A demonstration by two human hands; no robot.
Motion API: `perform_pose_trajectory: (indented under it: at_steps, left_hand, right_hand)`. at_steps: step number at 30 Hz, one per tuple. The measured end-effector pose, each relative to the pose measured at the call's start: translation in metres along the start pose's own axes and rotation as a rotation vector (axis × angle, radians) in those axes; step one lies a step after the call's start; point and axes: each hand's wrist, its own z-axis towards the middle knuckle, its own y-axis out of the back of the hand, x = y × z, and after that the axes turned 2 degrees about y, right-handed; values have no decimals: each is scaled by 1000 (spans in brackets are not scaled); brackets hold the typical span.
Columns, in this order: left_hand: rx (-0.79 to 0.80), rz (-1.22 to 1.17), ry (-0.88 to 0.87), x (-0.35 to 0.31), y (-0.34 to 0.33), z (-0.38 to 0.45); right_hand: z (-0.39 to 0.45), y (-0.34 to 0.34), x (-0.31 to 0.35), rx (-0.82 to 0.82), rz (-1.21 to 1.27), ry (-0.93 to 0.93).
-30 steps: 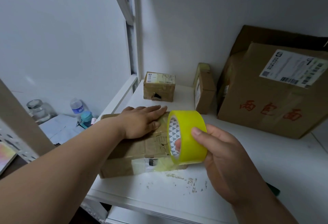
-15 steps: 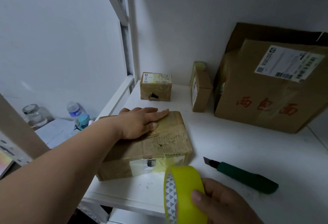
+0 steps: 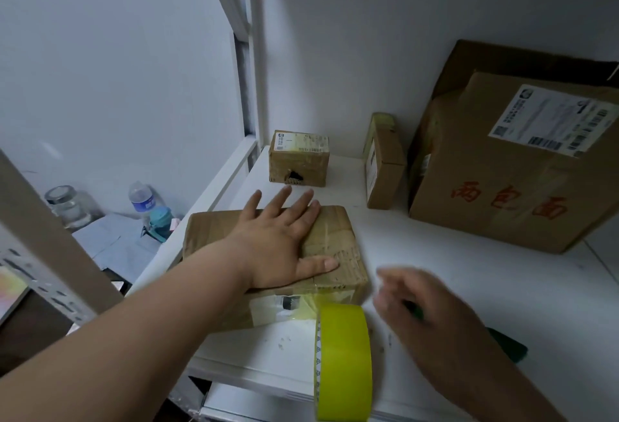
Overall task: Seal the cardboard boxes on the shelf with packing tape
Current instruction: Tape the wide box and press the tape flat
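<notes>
A flat, worn cardboard box [image 3: 338, 231] lies at the front left of the white shelf [image 3: 485, 274]. My left hand [image 3: 281, 241] presses flat on its top, fingers spread. The yellow packing tape roll [image 3: 345, 361] stands on edge at the shelf's front lip, free of either hand, and a strip of tape runs from it onto the box's front face. My right hand [image 3: 435, 321] is blurred, hovering over a green utility knife [image 3: 509, 344] on the shelf, fingers loosely spread. Most of the knife is hidden under it.
At the back stand a small labelled box [image 3: 298, 160], a narrow upright box [image 3: 385, 167] and a large box with red characters [image 3: 516, 184]. A white shelf post [image 3: 254, 70] rises at the left. Bottles and a jar [image 3: 67, 204] sit on a lower surface left.
My right hand let go of the tape roll, which now stands at the shelf edge, and moved right over the knife. My left hand spread its fingers and shifted on the box.
</notes>
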Motion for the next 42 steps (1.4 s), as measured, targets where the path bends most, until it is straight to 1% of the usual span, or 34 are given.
perform_pose_trajectory:
  at_steps: [1, 2, 3, 4, 5, 6, 7, 9, 10, 12, 16, 17, 18, 19, 20, 21, 22, 23, 25, 27, 32, 33, 34, 36, 37, 40, 42]
  left_hand:
    - [-30, -6, -20, 0, 1, 0]
    - [-76, 0, -41, 1, 2, -2]
    - [-128, 13, -54, 2, 3, -4]
    - [-167, 20, -55, 2, 3, -7]
    - [-170, 12, -47, 2, 3, -11]
    - [-131, -2, -33, 3, 2, -16]
    - [-53, -13, -17, 3, 1, -21]
    - [98, -20, 8, 3, 2, -28]
    - [130, -12, 9, 3, 2, -28]
    - [155, 7, -1, 4, 1, -27]
    - [191, 0, 1, 2, 5, -26]
    - [178, -8, 4, 1, 6, -27]
    - [129, -11, -1, 0, 6, -28]
    - [39, 4, -20, -1, 2, -32]
    - [-78, 25, -54, -4, -4, -38]
    - [-164, 32, -97, -7, -8, -44]
    - [-192, 31, -138, -10, -12, -50]
    - [-177, 18, -165, -12, -15, -54]
    - [-107, 0, -180, -10, -16, -54]
    - [-108, 16, -194, -7, -15, -51]
    - [-168, 20, -209, -3, -22, -47]
    - [-208, 14, -222, -2, -23, -47]
    - [-281, 16, -247, 0, -25, -46]
    - [-389, 19, -273, 1, -30, -47]
    - [-443, 8, -290, 3, -36, -47]
    - [-532, -4, -323, 1, -44, -50]
    - [-576, 10, -335, 0, -45, -48]
  right_hand:
    - [11, 0, 4, -98, -130, 83]
    - [24, -5, 7, -118, -239, 189]
    - [38, -14, 6, -73, -327, 268]
    - [50, -23, 4, 2, -381, 304]
    - [60, -30, 1, 86, -392, 279]
    - [68, -32, -2, 156, -364, 226]
    - [74, -31, -4, 207, -326, 182]
    - [82, -27, -5, 261, -269, 132]
    - [84, -25, -5, 260, -231, 113]
    - [90, -26, -6, 247, -201, 94]
    - [92, -30, -5, 323, -110, 69]
    - [92, -30, -5, 325, -103, 60]
    - [91, -28, -4, 314, -137, 59]
    - [88, -27, -3, 289, -232, 95]
    - [86, -26, -4, 261, -368, 170]
    - [84, -26, -5, 241, -481, 270]
    - [83, -27, -6, 243, -544, 349]
    - [83, -26, -6, 265, -578, 384]
    - [88, -23, -4, 321, -677, 374]
    - [90, -14, 1, 357, -780, 372]
    - [77, 2, -3, 365, -841, 479]
    - [78, 1, -8, 351, -833, 490]
    - [79, -1, -12, 304, -827, 537]
    - [81, -6, -21, 149, -824, 701]
    - [80, -8, -25, 101, -807, 759]
    - [80, -14, -42, 17, -673, 874]
    - [80, -17, -44, -41, -630, 934]
